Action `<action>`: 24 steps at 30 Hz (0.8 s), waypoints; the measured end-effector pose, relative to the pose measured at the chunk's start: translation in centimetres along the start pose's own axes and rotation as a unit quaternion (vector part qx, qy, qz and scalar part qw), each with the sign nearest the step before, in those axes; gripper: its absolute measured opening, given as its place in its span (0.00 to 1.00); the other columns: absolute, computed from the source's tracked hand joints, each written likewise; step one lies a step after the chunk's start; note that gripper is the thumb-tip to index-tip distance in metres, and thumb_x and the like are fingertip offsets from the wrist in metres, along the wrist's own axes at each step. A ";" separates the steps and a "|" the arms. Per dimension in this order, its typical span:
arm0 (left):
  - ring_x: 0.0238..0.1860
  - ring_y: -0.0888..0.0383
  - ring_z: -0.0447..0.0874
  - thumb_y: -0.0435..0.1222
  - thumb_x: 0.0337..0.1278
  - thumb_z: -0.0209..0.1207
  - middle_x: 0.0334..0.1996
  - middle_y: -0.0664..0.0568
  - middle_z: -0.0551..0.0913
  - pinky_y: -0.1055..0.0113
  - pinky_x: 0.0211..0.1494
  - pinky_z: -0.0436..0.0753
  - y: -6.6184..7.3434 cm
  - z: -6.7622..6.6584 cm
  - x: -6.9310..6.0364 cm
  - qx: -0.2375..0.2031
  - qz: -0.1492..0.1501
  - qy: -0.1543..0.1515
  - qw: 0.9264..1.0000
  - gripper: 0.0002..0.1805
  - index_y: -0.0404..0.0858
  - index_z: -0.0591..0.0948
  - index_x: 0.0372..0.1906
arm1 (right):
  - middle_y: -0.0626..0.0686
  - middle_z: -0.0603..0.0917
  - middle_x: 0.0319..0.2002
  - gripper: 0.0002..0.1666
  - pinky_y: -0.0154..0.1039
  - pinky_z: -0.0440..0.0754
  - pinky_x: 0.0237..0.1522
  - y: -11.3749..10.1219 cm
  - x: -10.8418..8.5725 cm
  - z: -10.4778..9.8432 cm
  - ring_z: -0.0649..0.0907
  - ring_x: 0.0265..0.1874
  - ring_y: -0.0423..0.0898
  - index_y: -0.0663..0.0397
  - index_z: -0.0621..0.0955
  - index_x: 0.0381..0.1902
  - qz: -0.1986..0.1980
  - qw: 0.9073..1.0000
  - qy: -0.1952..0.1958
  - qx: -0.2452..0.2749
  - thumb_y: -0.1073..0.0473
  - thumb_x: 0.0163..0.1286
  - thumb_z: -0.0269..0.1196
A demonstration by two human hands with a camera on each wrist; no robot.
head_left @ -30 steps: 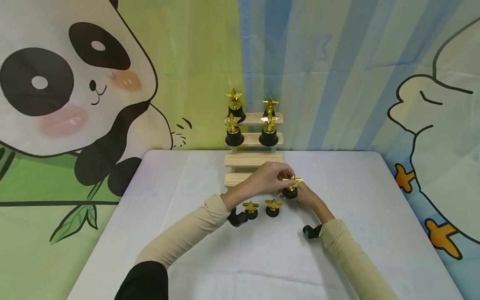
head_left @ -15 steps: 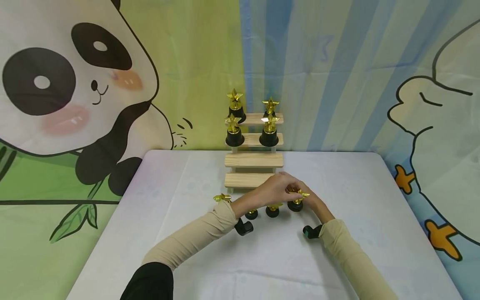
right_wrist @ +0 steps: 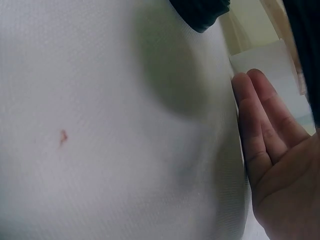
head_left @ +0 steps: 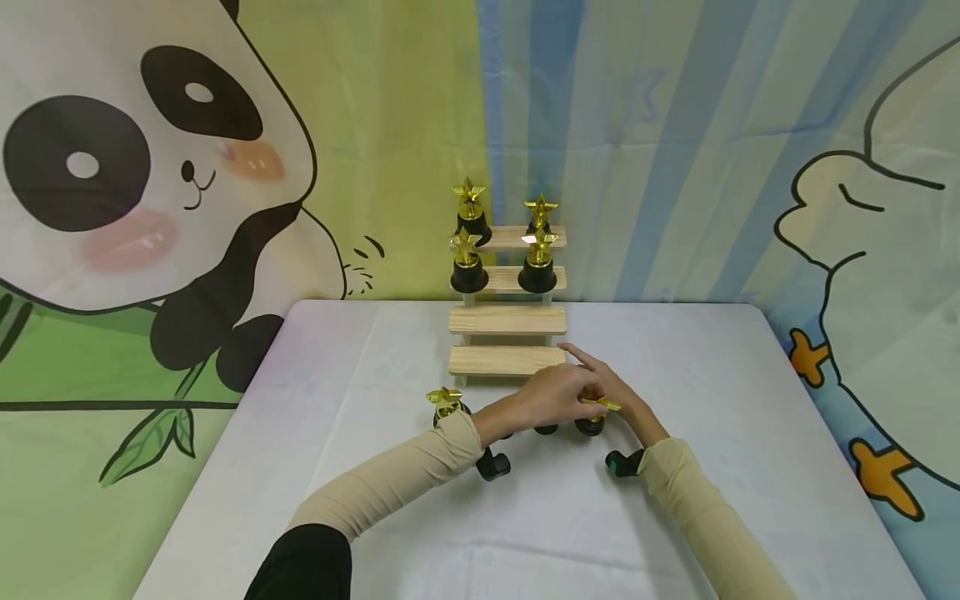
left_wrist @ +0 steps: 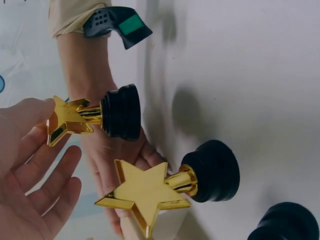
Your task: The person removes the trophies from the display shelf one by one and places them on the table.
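Note:
My left hand [head_left: 558, 393] pinches the gold star of a small trophy [left_wrist: 120, 112] between thumb and fingertips. In the head view that trophy's black round base [head_left: 590, 427] is low over or on the white table; which one I cannot tell. Just behind it is my right hand [head_left: 617, 390], its fingers straight and holding nothing; in the right wrist view the fingers [right_wrist: 255, 135] lie along the tabletop. Another star trophy [left_wrist: 147, 192] stands beside the held one, and one more [head_left: 446, 403] shows left of my left wrist. My left forearm partly hides the row.
A stepped wooden stand [head_left: 507, 360] rises behind the hands. On its two upper steps are several star trophies [head_left: 538, 262]. Black wrist devices [head_left: 624, 463] sit at both wrists. A printed cloth backdrop [head_left: 405, 150] hangs behind the white table [head_left: 360, 350].
My left hand has carried the trophy down and slightly right, toward the near side of the table. The right hand, hidden in part before, now shows an extended finger.

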State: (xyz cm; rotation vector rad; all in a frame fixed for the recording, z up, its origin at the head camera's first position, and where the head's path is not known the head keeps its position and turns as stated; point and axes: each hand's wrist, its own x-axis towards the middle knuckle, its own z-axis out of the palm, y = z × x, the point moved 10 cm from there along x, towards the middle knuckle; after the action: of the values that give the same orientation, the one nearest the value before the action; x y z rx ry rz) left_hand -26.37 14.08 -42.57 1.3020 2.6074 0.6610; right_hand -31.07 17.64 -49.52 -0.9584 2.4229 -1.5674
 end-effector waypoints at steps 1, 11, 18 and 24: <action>0.29 0.70 0.76 0.47 0.60 0.63 0.36 0.61 0.86 0.81 0.30 0.71 0.0 0.1 0.0 0.003 -0.002 -0.001 1.000 0.10 0.47 0.84 0.41 | 0.40 0.67 0.15 0.35 0.31 0.67 0.18 0.1 0.0 0.0 0.64 0.14 0.30 0.76 0.53 0.71 -0.001 1.000 -0.002 0.003 0.71 0.72 0.52; 0.29 0.70 0.74 0.49 0.59 0.64 0.36 0.63 0.85 0.80 0.29 0.70 -0.2 1.2 -0.1 0.042 -0.001 -0.007 0.999 0.11 0.49 0.84 0.42 | 0.63 0.85 0.34 0.43 0.32 0.73 0.28 1.6 -0.1 0.1 0.77 0.27 0.34 0.68 0.51 0.74 0.046 0.999 -0.011 0.024 0.74 0.66 0.56; 0.31 0.70 0.76 0.50 0.59 0.64 0.36 0.65 0.86 0.78 0.32 0.69 -0.3 1.4 0.0 0.071 0.010 0.004 0.997 0.10 0.51 0.84 0.40 | 0.68 0.85 0.39 0.41 0.32 0.73 0.28 2.0 -0.1 0.0 0.79 0.30 0.34 0.62 0.52 0.76 0.069 0.997 -0.009 0.032 0.74 0.68 0.52; 0.34 0.69 0.77 0.50 0.58 0.65 0.36 0.65 0.86 0.77 0.35 0.70 -0.3 1.7 0.0 0.072 0.013 0.006 0.997 0.10 0.51 0.85 0.40 | 0.59 0.85 0.35 0.40 0.34 0.73 0.27 2.1 -0.2 -0.1 0.77 0.26 0.38 0.60 0.53 0.76 0.086 0.996 -0.006 0.025 0.74 0.68 0.50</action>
State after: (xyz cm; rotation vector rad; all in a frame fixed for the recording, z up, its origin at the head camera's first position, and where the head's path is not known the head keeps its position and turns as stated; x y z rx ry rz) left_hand -26.07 14.47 -44.25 1.3779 2.6951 0.4945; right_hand -31.90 18.41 -51.34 -0.7278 2.3739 -1.5506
